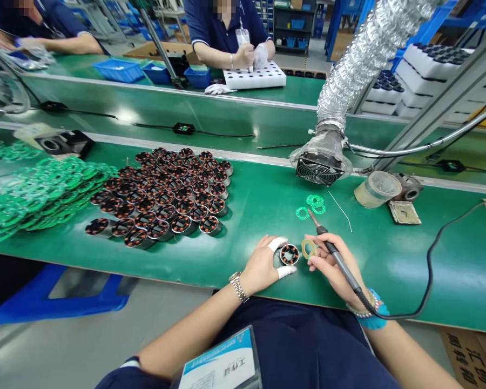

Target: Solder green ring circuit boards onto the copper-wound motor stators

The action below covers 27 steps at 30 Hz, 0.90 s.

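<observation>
My left hand (261, 266), with white covers on thumb and a finger, is closed around the sides of a round motor stator (289, 247) with copper windings, which sits on the green bench. In my right hand (335, 263) is a soldering iron (343, 268), its tip pointing up and to the left. The fingertips of that same hand also pinch a thin yellowish ring (303, 249), just right of the stator and apart from it. Several ring-shaped green circuit boards (315, 201) lie beyond, close to the iron's tip.
Many stators (162, 200) stand grouped at left, beside piled green boards (44, 194). A fume duct with a fan (318, 170) hangs ahead. Solder wire (341, 210), a tub (375, 190) and a sponge tray (405, 213) lie right. The iron's cord (429, 265) loops right. Two people work opposite.
</observation>
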Available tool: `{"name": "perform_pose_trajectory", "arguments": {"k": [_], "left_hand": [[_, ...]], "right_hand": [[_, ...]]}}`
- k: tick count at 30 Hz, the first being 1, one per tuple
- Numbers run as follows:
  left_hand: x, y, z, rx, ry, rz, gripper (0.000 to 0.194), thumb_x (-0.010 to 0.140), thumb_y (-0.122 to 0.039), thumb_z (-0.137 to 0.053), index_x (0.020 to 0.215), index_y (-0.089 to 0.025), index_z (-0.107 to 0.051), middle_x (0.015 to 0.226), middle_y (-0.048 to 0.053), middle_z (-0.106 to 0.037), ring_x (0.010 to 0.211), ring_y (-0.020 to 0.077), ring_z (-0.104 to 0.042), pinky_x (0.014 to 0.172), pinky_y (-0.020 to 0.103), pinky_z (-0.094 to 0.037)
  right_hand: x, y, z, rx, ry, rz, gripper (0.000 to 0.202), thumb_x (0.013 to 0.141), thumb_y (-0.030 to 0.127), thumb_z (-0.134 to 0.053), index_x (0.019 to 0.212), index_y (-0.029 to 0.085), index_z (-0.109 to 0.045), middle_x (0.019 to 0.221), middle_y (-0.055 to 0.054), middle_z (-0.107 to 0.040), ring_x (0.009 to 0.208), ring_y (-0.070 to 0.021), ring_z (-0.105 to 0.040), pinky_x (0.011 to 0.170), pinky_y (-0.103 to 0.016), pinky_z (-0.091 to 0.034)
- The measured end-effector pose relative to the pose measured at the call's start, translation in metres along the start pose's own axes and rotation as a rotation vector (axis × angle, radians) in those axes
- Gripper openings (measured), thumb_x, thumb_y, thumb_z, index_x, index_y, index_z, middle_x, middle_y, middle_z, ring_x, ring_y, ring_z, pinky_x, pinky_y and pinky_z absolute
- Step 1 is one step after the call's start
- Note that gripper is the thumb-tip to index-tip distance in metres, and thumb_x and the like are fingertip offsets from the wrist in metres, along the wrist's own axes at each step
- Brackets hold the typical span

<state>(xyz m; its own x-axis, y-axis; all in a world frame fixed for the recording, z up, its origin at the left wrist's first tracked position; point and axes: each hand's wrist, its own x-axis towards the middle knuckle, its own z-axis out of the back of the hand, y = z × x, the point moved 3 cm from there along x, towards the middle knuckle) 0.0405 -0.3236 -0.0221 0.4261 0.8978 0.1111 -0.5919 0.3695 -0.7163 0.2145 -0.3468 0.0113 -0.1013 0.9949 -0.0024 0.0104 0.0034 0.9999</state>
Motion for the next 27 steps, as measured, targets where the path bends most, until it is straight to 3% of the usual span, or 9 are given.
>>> {"name": "perform_pose_trajectory", "arguments": {"k": [4, 8, 12, 17, 22, 25, 27], "left_hand": [[-0.001, 0.000, -0.002, 0.004, -0.047, 0.020, 0.055, 0.061, -0.049, -0.073, 0.103, -0.018, -0.055, 0.106, 0.010, -0.061, 0.103, 0.0281, -0.054, 0.098, 0.053, -0.035], [-0.001, 0.002, 0.000, -0.019, -0.023, -0.010, 0.052, 0.063, -0.043, -0.073, 0.106, -0.020, -0.057, 0.109, 0.011, -0.061, 0.106, 0.0281, -0.054, 0.099, 0.053, -0.035], [-0.001, 0.003, 0.002, -0.053, -0.001, -0.017, 0.055, 0.065, -0.040, -0.073, 0.113, -0.020, -0.054, 0.112, 0.012, -0.060, 0.109, 0.0277, -0.052, 0.098, 0.051, -0.037], [0.000, 0.002, -0.001, -0.037, -0.057, 0.042, 0.057, 0.059, -0.044, -0.076, 0.103, -0.015, -0.056, 0.106, 0.013, -0.059, 0.103, 0.0286, -0.054, 0.094, 0.049, -0.040], [0.000, 0.003, 0.000, -0.049, -0.082, -0.005, 0.048, 0.062, -0.038, -0.076, 0.102, -0.018, -0.058, 0.106, 0.011, -0.060, 0.104, 0.0272, -0.053, 0.091, 0.045, -0.043], [-0.001, 0.004, 0.001, -0.073, -0.091, -0.036, 0.048, 0.063, -0.039, -0.075, 0.103, -0.017, -0.058, 0.102, 0.010, -0.061, 0.100, 0.0257, -0.054, 0.090, 0.043, -0.043], [0.000, 0.004, 0.002, -0.086, -0.086, -0.039, 0.048, 0.064, -0.041, -0.074, 0.103, -0.018, -0.058, 0.099, 0.009, -0.061, 0.096, 0.0247, -0.055, 0.087, 0.042, -0.044]], "right_hand": [[0.007, 0.001, 0.005, -0.044, 0.154, 0.018, 0.033, 0.078, 0.024, -0.063, 0.106, 0.026, -0.046, 0.114, -0.008, -0.060, 0.065, -0.0108, -0.062, 0.055, -0.025, -0.056], [0.013, -0.002, 0.008, -0.052, 0.226, 0.084, 0.033, 0.079, 0.025, -0.063, 0.108, 0.027, -0.047, 0.112, -0.006, -0.062, 0.102, -0.0192, -0.061, 0.088, -0.038, -0.051], [0.017, -0.006, 0.002, 0.103, 0.311, 0.049, 0.036, 0.079, 0.025, -0.064, 0.110, 0.029, -0.044, 0.118, -0.006, -0.059, 0.111, -0.0199, -0.057, 0.094, -0.042, -0.047], [0.020, -0.013, -0.001, 0.157, 0.244, 0.041, 0.047, 0.072, 0.025, -0.072, 0.108, 0.028, -0.043, 0.115, -0.006, -0.061, 0.104, -0.0187, -0.060, 0.092, -0.040, -0.048], [0.026, -0.017, -0.002, 0.156, 0.072, -0.034, 0.044, 0.072, 0.025, -0.071, 0.105, 0.027, -0.041, 0.108, -0.006, -0.062, 0.095, -0.0163, -0.062, 0.087, -0.036, -0.049], [0.030, -0.014, -0.005, -0.013, 0.047, -0.008, 0.042, 0.072, 0.028, -0.070, 0.104, 0.026, -0.042, 0.105, -0.006, -0.061, 0.092, -0.0171, -0.061, 0.081, -0.034, -0.051], [0.032, -0.010, -0.008, -0.235, 0.095, 0.071, 0.041, 0.071, 0.029, -0.071, 0.104, 0.024, -0.046, 0.102, -0.005, -0.060, 0.089, -0.0174, -0.060, 0.078, -0.033, -0.050]]}}
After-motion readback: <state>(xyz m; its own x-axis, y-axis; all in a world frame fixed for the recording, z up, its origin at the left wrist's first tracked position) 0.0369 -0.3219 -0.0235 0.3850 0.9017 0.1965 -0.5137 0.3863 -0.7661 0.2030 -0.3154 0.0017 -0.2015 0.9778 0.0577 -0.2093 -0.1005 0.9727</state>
